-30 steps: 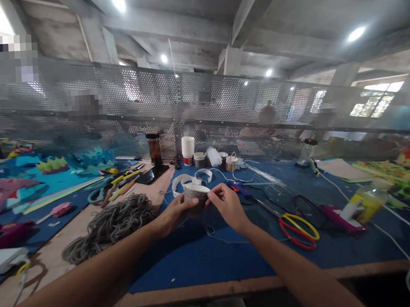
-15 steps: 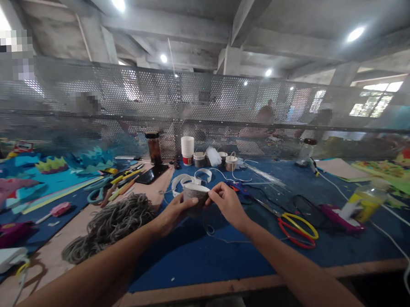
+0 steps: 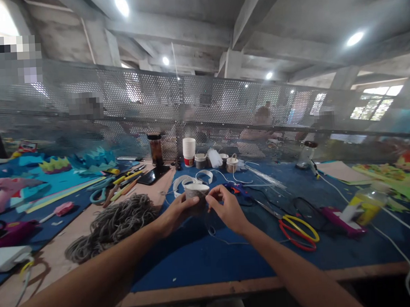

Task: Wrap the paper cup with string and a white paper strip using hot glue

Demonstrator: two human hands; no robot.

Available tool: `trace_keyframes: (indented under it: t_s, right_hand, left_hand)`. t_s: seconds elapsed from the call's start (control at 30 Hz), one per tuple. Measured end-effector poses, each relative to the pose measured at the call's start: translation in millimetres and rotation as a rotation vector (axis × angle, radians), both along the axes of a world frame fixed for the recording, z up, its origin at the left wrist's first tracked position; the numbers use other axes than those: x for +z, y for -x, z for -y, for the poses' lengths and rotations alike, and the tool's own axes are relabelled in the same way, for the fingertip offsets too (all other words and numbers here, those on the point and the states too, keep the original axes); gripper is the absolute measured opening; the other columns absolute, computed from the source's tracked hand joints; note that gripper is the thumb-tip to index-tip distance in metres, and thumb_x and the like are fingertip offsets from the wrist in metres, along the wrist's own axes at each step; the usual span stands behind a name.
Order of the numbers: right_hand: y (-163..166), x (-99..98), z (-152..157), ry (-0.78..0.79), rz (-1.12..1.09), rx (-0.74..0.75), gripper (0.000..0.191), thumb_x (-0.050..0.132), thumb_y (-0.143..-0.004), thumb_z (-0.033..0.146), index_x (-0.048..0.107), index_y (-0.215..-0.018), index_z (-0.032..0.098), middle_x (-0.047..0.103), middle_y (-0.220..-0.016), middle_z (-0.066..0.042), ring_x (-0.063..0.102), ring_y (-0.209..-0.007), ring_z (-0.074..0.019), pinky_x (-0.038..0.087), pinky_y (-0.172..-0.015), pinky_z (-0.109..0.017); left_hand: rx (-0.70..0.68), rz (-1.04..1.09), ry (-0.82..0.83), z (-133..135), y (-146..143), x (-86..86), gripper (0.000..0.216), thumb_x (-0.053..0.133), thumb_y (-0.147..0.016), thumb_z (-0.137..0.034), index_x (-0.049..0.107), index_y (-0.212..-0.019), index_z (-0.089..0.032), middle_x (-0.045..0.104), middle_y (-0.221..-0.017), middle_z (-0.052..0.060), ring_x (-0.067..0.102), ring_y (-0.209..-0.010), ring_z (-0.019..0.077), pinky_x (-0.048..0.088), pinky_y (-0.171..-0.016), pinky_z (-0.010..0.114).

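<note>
One blue-and-pink tabletop [image 3: 197, 264] bears a heap of grey cord [image 3: 116, 227] and red-and-yellow-handled scissors [image 3: 280, 217], while above it the left hand [image 3: 176, 214] grips a grey-sided paper cup [image 3: 193, 190] and the right hand [image 3: 228, 208] presses its fingertips together at the cup's right side.

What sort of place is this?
Probably a craft workshop: scissors, a heap of grey cord and a stack of paper cups share one long table.

There are two hands [image 3: 227, 209], one phone [image 3: 154, 175], one yarn heap [image 3: 115, 224].
</note>
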State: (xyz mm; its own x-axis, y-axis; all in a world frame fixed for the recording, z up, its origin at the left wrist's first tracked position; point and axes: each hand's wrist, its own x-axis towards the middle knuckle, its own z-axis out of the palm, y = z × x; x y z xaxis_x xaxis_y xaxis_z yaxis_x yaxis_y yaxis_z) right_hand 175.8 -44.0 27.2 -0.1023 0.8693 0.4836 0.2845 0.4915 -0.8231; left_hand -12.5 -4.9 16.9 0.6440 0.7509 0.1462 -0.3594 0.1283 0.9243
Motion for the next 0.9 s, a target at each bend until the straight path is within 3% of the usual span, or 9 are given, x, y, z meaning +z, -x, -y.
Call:
trace_keyframes:
  t_s: [0.27, 0.37, 0.43, 0.5, 0.57, 0.7, 0.9]
  right_hand:
    - [2, -9.5, 3, -0.413, 0.497, -0.139, 0.010, 0.054, -0.098, 0.025, 0.063, -0.096, 0.021, 0.068, -0.095, -0.005, 0.062, -0.093, -0.0203, 0.046, -0.088, -0.033]
    - [-7, -3.0, 1, -0.450, 0.595, -0.235, 0.015, 0.050, -0.101, 0.029, 0.062, -0.098, 0.021, 0.067, -0.101, -0.007, 0.061, -0.100, -0.0203, 0.044, -0.093, -0.032]
    - [-22, 1.7, -6, -0.351, 0.683, -0.379, 0.017, 0.048, -0.102, 0.031, 0.061, -0.099, 0.021, 0.066, -0.102, -0.006, 0.061, -0.101, -0.0193, 0.044, -0.092, -0.030]
    - [-43, 3.6, -15, -0.145, 0.859, -0.541, 0.018, 0.047, -0.102, 0.035, 0.060, -0.099, 0.023, 0.066, -0.104, -0.005, 0.061, -0.100, -0.0185, 0.044, -0.090, -0.029]
    - [-65, 1.3, -23, -0.050, 0.913, -0.606, 0.017, 0.052, -0.099, 0.035, 0.061, -0.097, 0.021, 0.066, -0.103, -0.008, 0.062, -0.099, -0.0229, 0.046, -0.085, -0.032]
    - [-98, -11.1, -33, 0.117, 0.980, -0.679, 0.021, 0.059, -0.094, 0.036, 0.063, -0.095, 0.015, 0.065, -0.106, -0.016, 0.063, -0.102, -0.0301, 0.046, -0.082, -0.037]
    - [-117, -23.9, -50, 0.343, 0.938, -0.685, 0.033, 0.057, -0.094, 0.043, 0.062, -0.108, 0.013, 0.066, -0.114, -0.020, 0.065, -0.106, -0.0325, 0.047, -0.084, -0.039]
  left_hand:
    - [0.019, 0.034, 0.101, -4, 1, -5.2, 0.031, 0.064, -0.091, -0.034, 0.069, -0.114, -0.014, 0.072, -0.110, 0.012, 0.065, -0.104, 0.0262, 0.048, -0.095, 0.036]
    - [0.021, 0.058, 0.209, -5, 4, -4.2, 0.033, 0.060, -0.093, -0.033, 0.068, -0.118, -0.013, 0.072, -0.113, 0.012, 0.065, -0.108, 0.0262, 0.048, -0.100, 0.038]
    - [0.061, 0.059, 0.277, -7, 6, -3.7, 0.032, 0.060, -0.091, -0.031, 0.069, -0.116, -0.012, 0.074, -0.109, 0.012, 0.067, -0.105, 0.0254, 0.050, -0.097, 0.037]
    - [0.075, 0.060, 0.314, -7, 7, -3.5, 0.033, 0.061, -0.090, -0.029, 0.068, -0.116, -0.010, 0.075, -0.106, 0.013, 0.069, -0.102, 0.0254, 0.052, -0.095, 0.037]
    - [0.057, 0.076, 0.320, -8, 8, -3.2, 0.035, 0.061, -0.090, -0.029, 0.067, -0.118, -0.010, 0.075, -0.107, 0.014, 0.070, -0.100, 0.0259, 0.053, -0.092, 0.038]
    - [0.011, 0.111, 0.313, -7, 10, -2.3, 0.042, 0.061, -0.088, -0.031, 0.062, -0.124, -0.009, 0.074, -0.111, 0.016, 0.071, -0.102, 0.0281, 0.054, -0.089, 0.038]
    - [-0.030, 0.119, 0.343, -4, 11, 0.1, 0.050, 0.060, -0.088, -0.034, 0.058, -0.130, -0.007, 0.072, -0.116, 0.020, 0.070, -0.105, 0.0297, 0.056, -0.081, 0.035]
